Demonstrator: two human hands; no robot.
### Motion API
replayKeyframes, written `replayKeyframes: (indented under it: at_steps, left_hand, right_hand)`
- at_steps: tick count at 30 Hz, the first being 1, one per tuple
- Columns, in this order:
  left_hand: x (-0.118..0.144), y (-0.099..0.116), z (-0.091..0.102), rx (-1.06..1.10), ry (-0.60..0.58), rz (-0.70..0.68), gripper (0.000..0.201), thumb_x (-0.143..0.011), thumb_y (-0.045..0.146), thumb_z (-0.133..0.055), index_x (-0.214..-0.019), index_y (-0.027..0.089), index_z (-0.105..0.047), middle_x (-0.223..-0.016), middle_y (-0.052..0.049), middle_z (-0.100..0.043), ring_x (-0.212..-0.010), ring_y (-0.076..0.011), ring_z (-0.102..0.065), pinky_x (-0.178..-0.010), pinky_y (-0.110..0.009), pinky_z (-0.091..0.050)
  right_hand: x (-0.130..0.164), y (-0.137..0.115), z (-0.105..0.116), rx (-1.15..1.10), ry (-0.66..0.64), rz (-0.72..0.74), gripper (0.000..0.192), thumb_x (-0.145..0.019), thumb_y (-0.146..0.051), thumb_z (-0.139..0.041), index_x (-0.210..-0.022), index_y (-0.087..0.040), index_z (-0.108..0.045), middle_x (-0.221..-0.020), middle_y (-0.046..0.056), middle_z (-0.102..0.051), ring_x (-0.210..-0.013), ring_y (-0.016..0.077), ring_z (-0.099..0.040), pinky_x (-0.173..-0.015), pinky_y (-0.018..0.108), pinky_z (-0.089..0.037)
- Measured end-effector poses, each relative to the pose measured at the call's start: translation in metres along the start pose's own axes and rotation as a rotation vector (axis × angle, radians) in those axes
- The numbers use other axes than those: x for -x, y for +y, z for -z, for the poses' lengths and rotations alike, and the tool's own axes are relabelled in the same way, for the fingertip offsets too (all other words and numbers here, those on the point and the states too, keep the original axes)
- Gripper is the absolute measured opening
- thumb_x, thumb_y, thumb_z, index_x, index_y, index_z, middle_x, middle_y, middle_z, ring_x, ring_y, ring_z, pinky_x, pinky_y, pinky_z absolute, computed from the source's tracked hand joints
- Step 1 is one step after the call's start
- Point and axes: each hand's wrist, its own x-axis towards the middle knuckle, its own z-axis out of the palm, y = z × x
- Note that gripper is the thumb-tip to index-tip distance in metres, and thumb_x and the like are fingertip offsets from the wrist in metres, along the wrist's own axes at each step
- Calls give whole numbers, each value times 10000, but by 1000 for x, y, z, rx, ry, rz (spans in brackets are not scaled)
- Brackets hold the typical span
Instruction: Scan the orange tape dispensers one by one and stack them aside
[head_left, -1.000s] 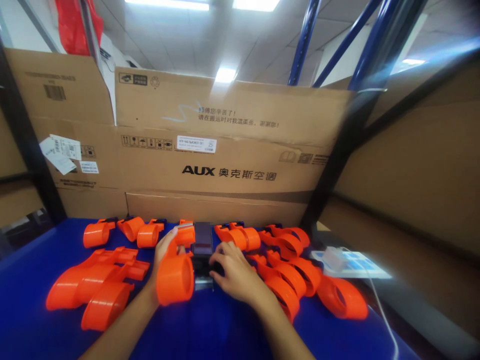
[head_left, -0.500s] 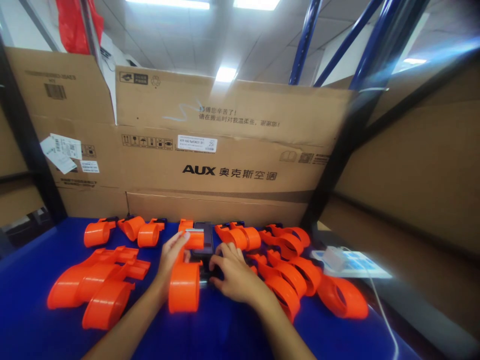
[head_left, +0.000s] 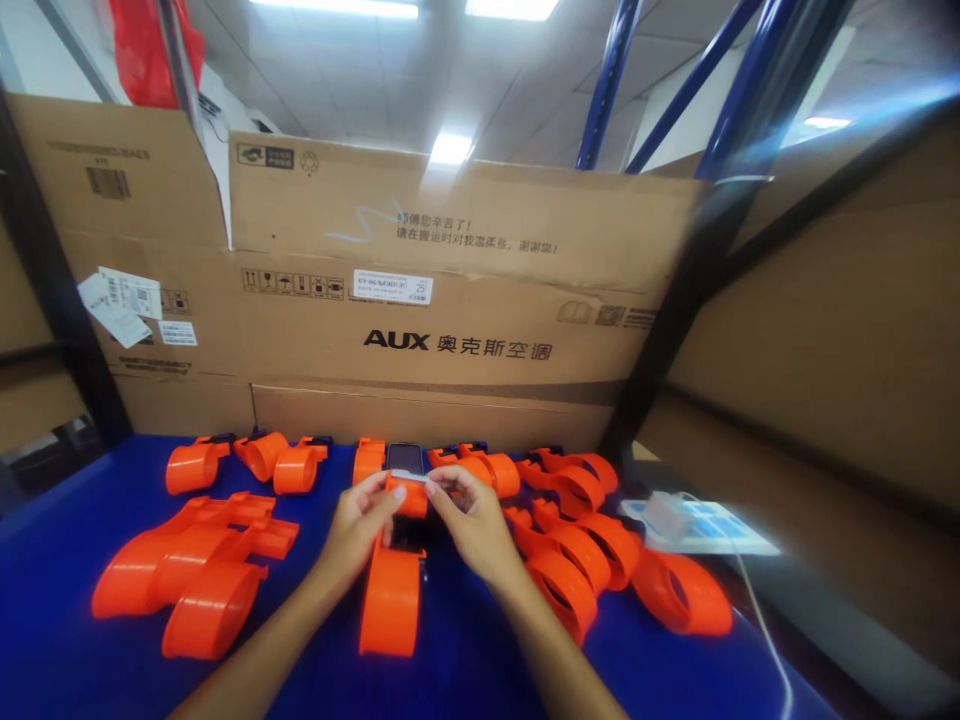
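Centre of the frame, low down: an orange holder [head_left: 390,605] is being held up by both hands, just in front of a dark, flat-faced device [head_left: 406,458]. Its left end is clamped between the thumb and fingers of the left hand [head_left: 365,510]; its right upper corner is pinched by the right hand [head_left: 474,515], thumb and fingertips together on the edge. Smooth, glossy plastic is seen here — a broad round ring hanging at the bottom, a squarer block at the top, and a pale strip [head_left: 409,476] laid along that block's upper edge. Whether the device is touched by the block cannot be told.

More of the same plastic is spread to either side: stacked orange pieces [head_left: 176,570] at lower left, overlapping orange rings [head_left: 577,560] at right of centre, some in the back row fitted with dark parts. All are carried by a smooth blue tabletop [head_left: 450,670]. At right, a white adapter [head_left: 667,517] is set on a pale panel.

Behind, the table is walled by creased brown cardboard [head_left: 450,270], printed and labelled — flanked by dark metal posts [head_left: 667,330], with lit ceiling lamps [head_left: 514,8] above.
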Motion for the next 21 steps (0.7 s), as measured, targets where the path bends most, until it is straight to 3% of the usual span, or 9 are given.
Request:
replayKeyframes:
  at_steps: [8,21]
  left_hand:
    - [6,6,-7,55,-95,35,454,-733,449,-773,-1072,164,-672,-673,-13,-678,-399,-80,-467,-410,-206,-348]
    - [6,3,-9,48,-61,26,494,-726,426,-783,-1123,171,-637,-648,5,-662,-425,-85,-470,-436,-205,-371]
  right_hand:
    - [-3,8,1,-125,-52,-68,313,-821,-479,-697,-896,-176,-714,-789,26,-682,-709,169,-601,-653,277,-490]
    - [-3,5,1,-121,31,-61,350,-800,-504,-715,-932,-180,-733,-851,62,-730,-741,207,-651,-669,315,-526]
